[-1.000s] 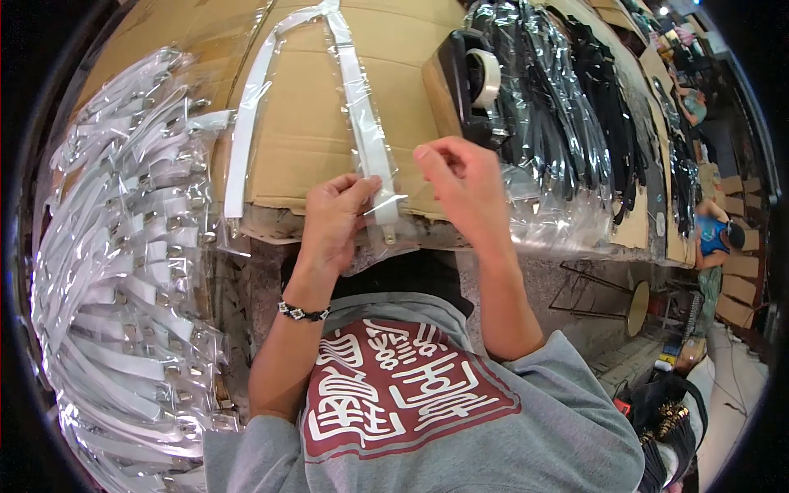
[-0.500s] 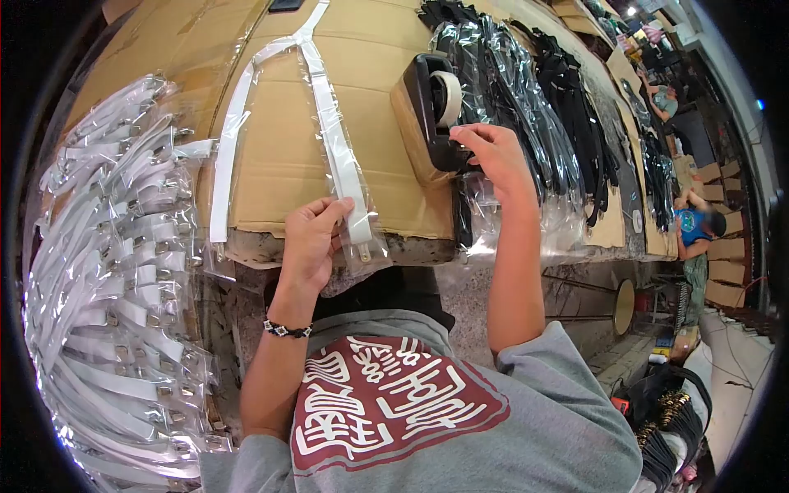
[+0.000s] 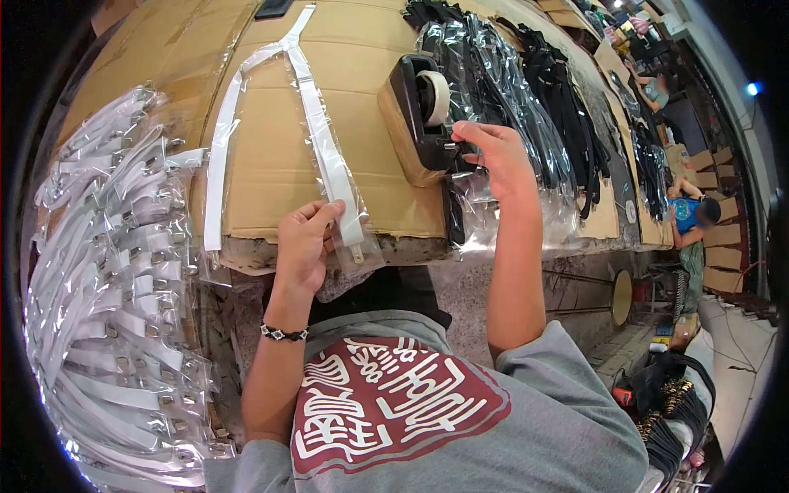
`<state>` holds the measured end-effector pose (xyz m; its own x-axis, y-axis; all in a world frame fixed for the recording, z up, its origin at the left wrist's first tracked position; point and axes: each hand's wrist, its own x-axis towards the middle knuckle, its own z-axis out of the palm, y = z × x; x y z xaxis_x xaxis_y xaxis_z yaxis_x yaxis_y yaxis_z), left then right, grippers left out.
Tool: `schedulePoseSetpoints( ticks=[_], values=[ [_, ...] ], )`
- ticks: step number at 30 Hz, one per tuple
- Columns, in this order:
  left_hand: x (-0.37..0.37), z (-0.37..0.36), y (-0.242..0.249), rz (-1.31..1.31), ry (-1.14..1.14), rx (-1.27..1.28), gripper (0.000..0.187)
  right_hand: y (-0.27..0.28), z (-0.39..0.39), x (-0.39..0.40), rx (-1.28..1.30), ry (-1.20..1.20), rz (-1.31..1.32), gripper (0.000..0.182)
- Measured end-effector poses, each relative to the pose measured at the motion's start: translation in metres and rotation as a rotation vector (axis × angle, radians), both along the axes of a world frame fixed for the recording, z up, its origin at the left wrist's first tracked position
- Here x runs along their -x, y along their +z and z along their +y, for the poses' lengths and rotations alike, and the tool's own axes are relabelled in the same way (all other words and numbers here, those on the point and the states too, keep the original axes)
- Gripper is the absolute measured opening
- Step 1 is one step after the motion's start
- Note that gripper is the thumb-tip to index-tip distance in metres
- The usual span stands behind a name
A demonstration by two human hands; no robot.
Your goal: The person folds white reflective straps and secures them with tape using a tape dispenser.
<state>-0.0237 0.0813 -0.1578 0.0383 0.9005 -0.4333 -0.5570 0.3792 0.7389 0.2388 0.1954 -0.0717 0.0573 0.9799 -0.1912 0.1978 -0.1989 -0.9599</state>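
A pair of white suspenders (image 3: 220, 168) lies in clear plastic on the cardboard, its Y-shaped junction toward the far side. My left hand (image 3: 306, 238) pinches the lower end of its right strap near the cardboard's front edge. A black tape dispenser (image 3: 401, 94), its body partly brown, stands to the right with a whitish tape roll (image 3: 433, 97) in it. Just off the dispenser's near end, my right hand (image 3: 495, 156) is closed in a pinch of thumb and forefinger. What is between those fingertips is too small to make out.
Many white suspenders (image 3: 107, 287) in plastic are heaped on the left. Black straps (image 3: 493, 90), some in plastic, lie beyond the dispenser. A dark flat object (image 3: 274, 8) rests at the far edge. Two people are farther off on the right, one in a blue top (image 3: 689, 215).
My right hand has drawn slightly away from the dispenser's near end. My left hand stays on the strap. The whole view has shifted a little.
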Motion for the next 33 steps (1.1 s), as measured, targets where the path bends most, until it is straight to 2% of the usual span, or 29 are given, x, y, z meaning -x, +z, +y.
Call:
schedulePoseSetpoints(
  ticks=[12,16,22,25,31,33],
  values=[
    [-0.001,0.000,0.005,-0.007,0.001,0.010,0.021,-0.016,-0.026,-0.008,0.004,-0.057,-0.001,0.030],
    [-0.001,0.000,0.001,-0.010,0.001,0.008,0.021,-0.022,-0.031,-0.003,-0.023,-0.072,0.092,0.023],
    [-0.001,0.000,0.005,-0.011,0.003,0.017,0.022,-0.035,-0.031,-0.004,-0.183,-0.029,-0.098,0.021],
    [-0.002,0.000,0.003,-0.012,0.006,0.010,0.022,-0.025,-0.036,0.005,-0.248,-0.027,-0.193,0.025],
    [-0.004,0.000,0.003,-0.017,0.026,0.002,0.020,-0.022,-0.032,0.000,-0.437,0.066,-0.608,0.021],
    [-0.004,0.000,0.000,-0.011,0.035,0.002,0.019,-0.020,-0.032,0.000,-0.434,0.087,-0.635,0.022]
  ],
)
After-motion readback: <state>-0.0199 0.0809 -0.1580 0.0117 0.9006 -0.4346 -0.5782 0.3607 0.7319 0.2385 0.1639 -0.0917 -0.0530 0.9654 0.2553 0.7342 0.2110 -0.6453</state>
